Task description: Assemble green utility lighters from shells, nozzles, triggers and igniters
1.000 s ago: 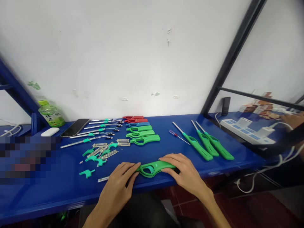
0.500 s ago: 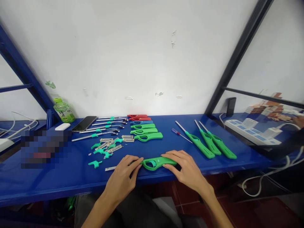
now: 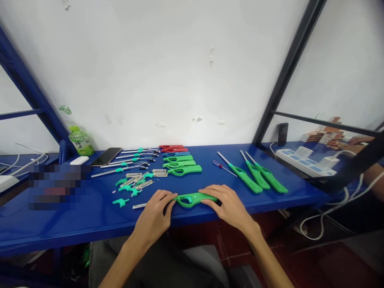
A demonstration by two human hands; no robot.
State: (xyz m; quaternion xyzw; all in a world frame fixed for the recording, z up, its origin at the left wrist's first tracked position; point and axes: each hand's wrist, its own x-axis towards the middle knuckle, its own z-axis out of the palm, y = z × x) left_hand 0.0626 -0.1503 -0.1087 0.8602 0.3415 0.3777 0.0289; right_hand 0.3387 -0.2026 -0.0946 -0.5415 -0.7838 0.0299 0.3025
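A green long-neck lighter (image 3: 196, 197) lies sideways at the table's front edge, its metal tube pointing left and a teal trigger showing in its loop. My left hand (image 3: 156, 212) pinches it at the neck, hiding part of the tube. My right hand (image 3: 226, 204) grips the handle end between thumb and fingers. Beyond the hands lie green handle shells (image 3: 184, 170), with blue and red ones behind. To the left are metal lighter tubes with wires (image 3: 109, 172), clear fuel tanks (image 3: 144, 185) and teal triggers (image 3: 121, 202).
Three green lighters (image 3: 247, 179) lie at the right beside a screwdriver (image 3: 224, 167). A phone (image 3: 107, 156), a white case (image 3: 79, 160) and a green bottle (image 3: 81, 141) stand at the back left. A power strip (image 3: 304, 162) is beyond the right frame post, near another person's arm.
The camera view has shifted slightly. Both hands keep their hold on the green lighter, with little visible movement. Another person's arm now shows more at the right edge.
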